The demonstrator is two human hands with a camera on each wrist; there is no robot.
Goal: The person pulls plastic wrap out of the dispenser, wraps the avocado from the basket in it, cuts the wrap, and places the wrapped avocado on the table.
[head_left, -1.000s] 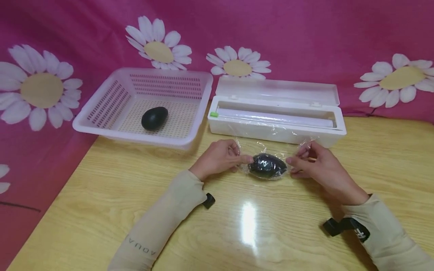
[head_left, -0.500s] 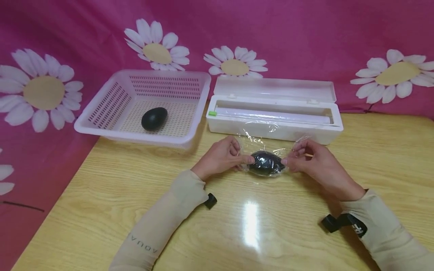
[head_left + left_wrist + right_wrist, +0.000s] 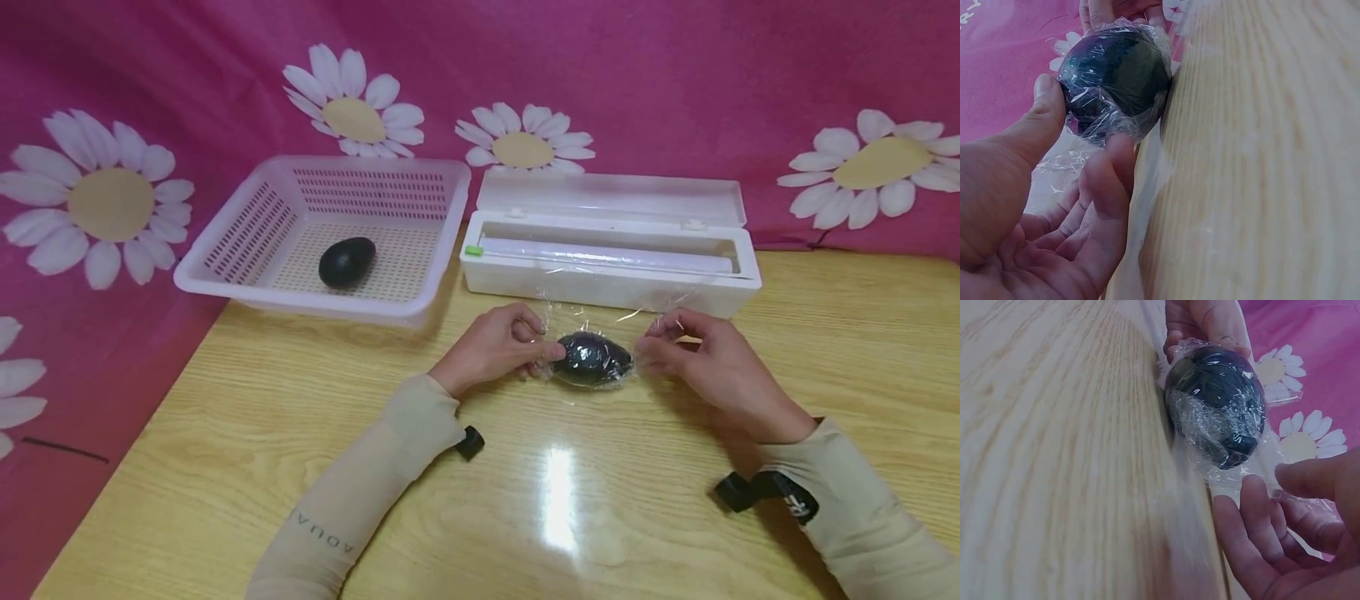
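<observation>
A dark, egg-shaped avocado (image 3: pixel 591 360) lies on the table with its narrow end to the right, wrapped in clear, wrinkled cling film (image 3: pixel 1207 428). My left hand (image 3: pixel 498 346) holds its blunt end, thumb on top and a fingertip low against it in the left wrist view. At the narrow end, my right hand (image 3: pixel 701 354) pinches loose film between thumb and fingers, a little apart from the fruit. Film stretches from the avocado back toward a white cling film box (image 3: pixel 600 287), whose lid stands open over the roll (image 3: pixel 607 255).
A pale plastic basket (image 3: pixel 322 304) stands at the back left with a second, unwrapped avocado (image 3: pixel 347 262) inside. A green slider (image 3: pixel 473 250) sits at the box's left end. Behind the wooden table (image 3: pixel 420 517) hangs a pink cloth (image 3: pixel 660 83) with daisies.
My right fingertips have shifted slightly right, away from the avocado's narrow end, where the thumb touched half a second ago. My left hand keeps its hold on the blunt end.
</observation>
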